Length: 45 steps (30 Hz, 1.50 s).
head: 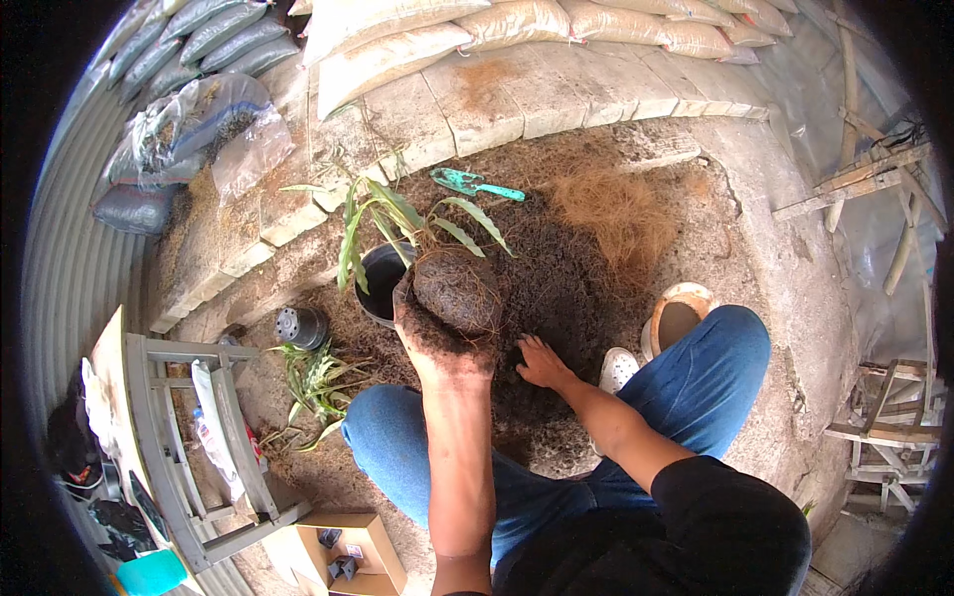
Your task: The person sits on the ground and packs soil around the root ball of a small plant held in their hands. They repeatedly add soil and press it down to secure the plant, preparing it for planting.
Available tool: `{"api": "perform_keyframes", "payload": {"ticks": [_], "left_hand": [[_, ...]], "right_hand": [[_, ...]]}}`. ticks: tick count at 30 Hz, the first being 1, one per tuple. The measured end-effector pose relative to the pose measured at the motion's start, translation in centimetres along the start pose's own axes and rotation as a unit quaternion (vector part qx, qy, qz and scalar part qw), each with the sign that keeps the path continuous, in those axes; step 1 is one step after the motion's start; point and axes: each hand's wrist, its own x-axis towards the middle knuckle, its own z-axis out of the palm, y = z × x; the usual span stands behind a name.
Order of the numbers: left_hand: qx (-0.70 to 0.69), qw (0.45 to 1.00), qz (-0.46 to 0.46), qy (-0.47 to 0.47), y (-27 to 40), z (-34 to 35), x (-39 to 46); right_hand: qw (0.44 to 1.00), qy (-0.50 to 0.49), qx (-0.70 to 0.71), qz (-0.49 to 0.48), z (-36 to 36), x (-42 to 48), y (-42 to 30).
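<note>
My left hand [440, 346], dark with soil, grips the root ball [458, 290] of a plant whose long green leaves [399, 208] spread away to the upper left. Behind that hand stands a black plastic pot [380, 283], partly hidden by the hand and leaves. My right hand [542, 361] rests at the near part of a heap of dark potting soil [559, 276], its fingertips at the soil; whether they hold any cannot be told. Beyond the root ball a turquoise hand trowel [477, 184] lies on the ground. Brown coconut fibre [622, 216] lies at the heap's far right edge.
A small black pot [301, 328] lies beside leafy plants [317, 380] at left. A round container [678, 316] stands by my right knee. A metal-framed stand [175, 439] and an open cardboard box [365, 551] are at lower left. Filled sacks [522, 26] line the raised paving [417, 119].
</note>
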Motion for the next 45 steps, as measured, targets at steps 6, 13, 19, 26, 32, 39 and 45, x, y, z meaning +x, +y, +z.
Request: {"api": "perform_keyframes", "payload": {"ticks": [6,13,19,26,32,39,45], "left_hand": [[0.003,1.0,0.022,-0.018,-0.1,-0.4,0.2],[0.019,1.0,0.02,0.002,0.2,-0.2,-0.2],[0.009,1.0,0.019,0.003,0.4,-0.1,0.0],[-0.001,1.0,0.004,-0.002,0.1,-0.2,0.1],[0.011,1.0,0.015,0.012,0.4,-0.2,-0.2],[-0.006,1.0,0.005,-0.003,0.8,-0.1,-0.3],[-0.011,1.0,0.018,0.009,0.9,-0.3,0.0]], "right_hand": [[0.999,-0.009,-0.043,-0.007,-3.2,3.2,-2.2],[0.997,0.061,-0.042,0.006,-1.0,2.5,-0.2],[0.987,0.15,0.009,-0.056,2.8,-2.9,2.4],[0.951,0.309,0.012,0.014,0.4,-1.6,2.0],[0.974,0.211,0.077,0.025,0.2,0.7,-0.7],[0.97,0.158,-0.113,-0.147,3.9,-1.6,0.7],[0.978,0.169,-0.121,-0.032,0.7,-3.0,2.2]]}}
